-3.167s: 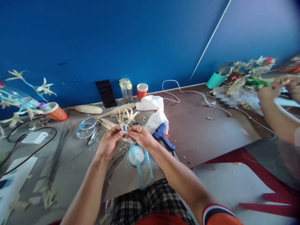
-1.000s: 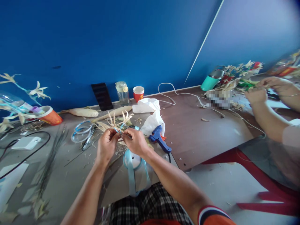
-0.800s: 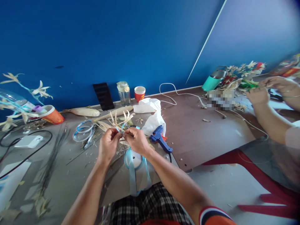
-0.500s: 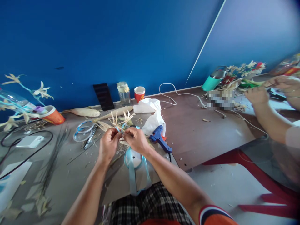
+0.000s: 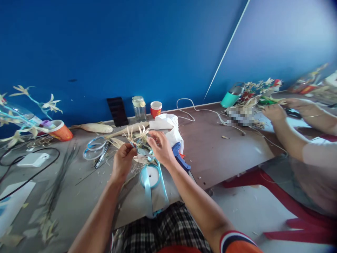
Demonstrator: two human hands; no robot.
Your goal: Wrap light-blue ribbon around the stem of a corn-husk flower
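Fingers of the left hand (image 5: 124, 160) are closed in a pinch at the base of a pale, straw-coloured flower (image 5: 143, 132) with narrow, pointed petals of dry husk. It stands raised above the table, petals upward, with light-blue wrapping near its base. Fingers of the right hand (image 5: 161, 147) are released, parted and loosely curled just beside the flower.

Below the hands sits a round spool of light-blue satin ribbon (image 5: 157, 177) with a flat white centre; glossy loose lengths trail to the table edge above black-and-white plaid cloth (image 5: 158, 230). A blue plastic glue gun (image 5: 181, 159) lies partly hidden behind the right forearm, touching or close to a crumpled, soft white sheet (image 5: 177, 135), whether cloth or paper cannot be told.

To the left are clear, smooth rings (image 5: 94, 149) with blue banding. Beyond lies a pale, spindle-shaped dry husk (image 5: 97, 127). Along the blue wall (image 5: 131, 45) stand a black flat panel (image 5: 117, 111), leaning; a clear jar with a cream lid (image 5: 139, 109); and a red paper cup (image 5: 156, 111), upright. A second orange-red paper cup (image 5: 62, 131) lies tilted at far left.
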